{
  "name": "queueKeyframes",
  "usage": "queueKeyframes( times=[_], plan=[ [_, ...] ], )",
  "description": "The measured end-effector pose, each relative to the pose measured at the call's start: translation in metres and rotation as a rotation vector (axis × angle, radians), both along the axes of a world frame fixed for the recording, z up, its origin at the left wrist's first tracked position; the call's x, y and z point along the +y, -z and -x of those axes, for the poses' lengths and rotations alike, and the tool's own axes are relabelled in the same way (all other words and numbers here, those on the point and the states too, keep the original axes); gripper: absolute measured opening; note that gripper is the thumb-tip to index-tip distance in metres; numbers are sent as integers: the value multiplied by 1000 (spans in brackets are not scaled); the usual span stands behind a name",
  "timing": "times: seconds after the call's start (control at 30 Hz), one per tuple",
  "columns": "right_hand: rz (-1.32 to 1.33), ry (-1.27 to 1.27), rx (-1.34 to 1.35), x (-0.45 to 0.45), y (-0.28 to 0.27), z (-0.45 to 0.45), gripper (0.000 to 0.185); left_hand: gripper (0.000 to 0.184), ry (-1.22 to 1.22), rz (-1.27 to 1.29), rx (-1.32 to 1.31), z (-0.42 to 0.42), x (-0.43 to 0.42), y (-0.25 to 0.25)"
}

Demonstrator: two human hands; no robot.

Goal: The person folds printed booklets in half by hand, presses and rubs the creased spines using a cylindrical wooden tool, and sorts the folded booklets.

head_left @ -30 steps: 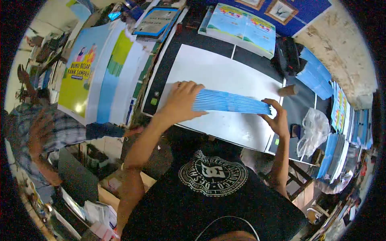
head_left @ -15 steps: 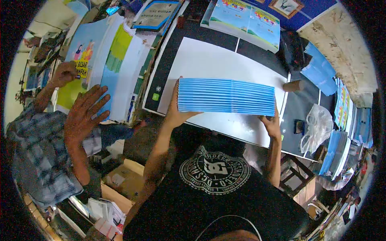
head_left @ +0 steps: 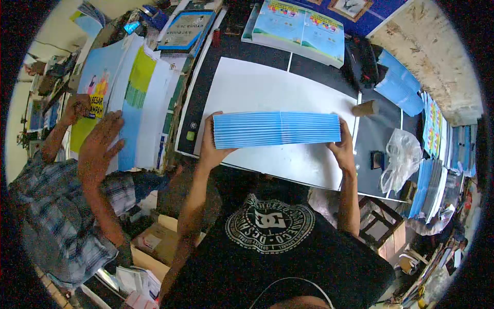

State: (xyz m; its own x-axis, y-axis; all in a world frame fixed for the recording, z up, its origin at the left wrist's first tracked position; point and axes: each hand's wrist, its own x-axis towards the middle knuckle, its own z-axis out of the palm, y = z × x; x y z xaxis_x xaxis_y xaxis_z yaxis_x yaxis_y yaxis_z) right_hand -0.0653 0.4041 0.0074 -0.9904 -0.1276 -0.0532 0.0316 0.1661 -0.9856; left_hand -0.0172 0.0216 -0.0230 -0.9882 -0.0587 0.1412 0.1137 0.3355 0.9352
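Between my two hands is a stack of blue folded booklets [head_left: 278, 130], its edges facing me, over the front part of a white sheet [head_left: 272, 85]. My left hand [head_left: 212, 144] grips the stack's left end, thumb underneath along the near side. On the opposite end my right hand [head_left: 342, 147] is closed, with the thumb at the lower corner. Whether the stack touches the sheet, I cannot tell.
Behind lie printed booklets [head_left: 298, 31]. A wooden block [head_left: 365, 108], a plastic bag [head_left: 401, 159] and blue booklet piles [head_left: 399, 85] are at the right. At the left, a co-worker's hand [head_left: 100, 147] is beside large printed sheets [head_left: 105, 67]. An open cardboard box [head_left: 154, 242] stands below.
The view has shifted slightly. The stack remains between my hands, its top edges now looking more level and compact. The co-worker's nearer hand has turned and its fingers have drawn closer together.
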Motion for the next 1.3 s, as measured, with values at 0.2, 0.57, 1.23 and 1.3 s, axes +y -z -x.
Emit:
queueKeyframes(
  times=[0.2, 0.57, 1.23, 1.3],
  plan=[
    [112, -13, -66, 7, 29, 2, 70, 76, 13, -111, -133, 6, 2, 3],
    [93, 170, -8, -3, 20, -20, 67, 57, -24, 176, -155, 15, -6, -11],
    [-522, -338, 692, -77, -70, -61, 59, 61, 169, 501, -224, 31, 56, -117],
    [-639, -238, 775, -73, -105, -48, 61, 69, 345, 768, -174, 37, 53, -135]
  ],
)
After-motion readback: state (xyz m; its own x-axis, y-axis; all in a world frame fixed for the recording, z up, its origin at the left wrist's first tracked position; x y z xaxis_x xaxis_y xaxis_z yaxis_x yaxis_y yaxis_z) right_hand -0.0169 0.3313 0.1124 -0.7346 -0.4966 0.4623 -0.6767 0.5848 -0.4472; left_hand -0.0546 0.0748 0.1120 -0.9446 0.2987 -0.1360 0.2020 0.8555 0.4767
